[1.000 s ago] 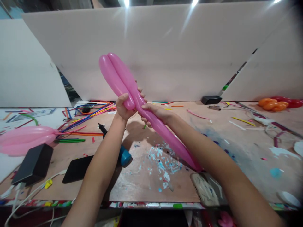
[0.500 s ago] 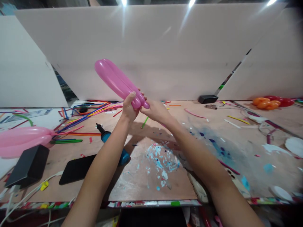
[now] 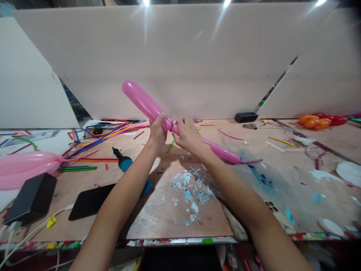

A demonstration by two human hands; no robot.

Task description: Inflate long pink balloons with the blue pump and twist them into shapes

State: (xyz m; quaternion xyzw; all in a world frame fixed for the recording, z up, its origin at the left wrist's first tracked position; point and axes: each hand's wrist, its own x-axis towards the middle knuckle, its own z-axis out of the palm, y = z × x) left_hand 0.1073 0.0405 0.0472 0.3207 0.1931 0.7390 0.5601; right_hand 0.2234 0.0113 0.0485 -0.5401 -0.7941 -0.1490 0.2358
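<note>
A long pink modelling balloon (image 3: pixel 143 101) is held in the air above the middle of the table. My left hand (image 3: pixel 158 132) wraps around it close to a pinched twist, and a thick inflated length points up and to the left from there. Just right of the twist, my right hand (image 3: pixel 187 133) is closed on the same balloon. Beyond that hand its thinner part runs right and down, ending in a limp uninflated tail. The fingertips of both hands are partly hidden. Under my left forearm lies a blue hand pump (image 3: pixel 125 162) with a black nozzle.
Loose uninflated balloons (image 3: pixel 104 141) lie left of centre, near a pale pink inflated balloon (image 3: pixel 31 165). A black phone (image 3: pixel 90 203) and black box (image 3: pixel 31 199) are front left. Orange and red balloons (image 3: pixel 314 122) sit far right. A white panel (image 3: pixel 180 56) stands behind.
The doubled pink balloon has come apart into one thick length at left and a thinner tail at right. My right hand has shifted slightly right, with a twist between my hands.
</note>
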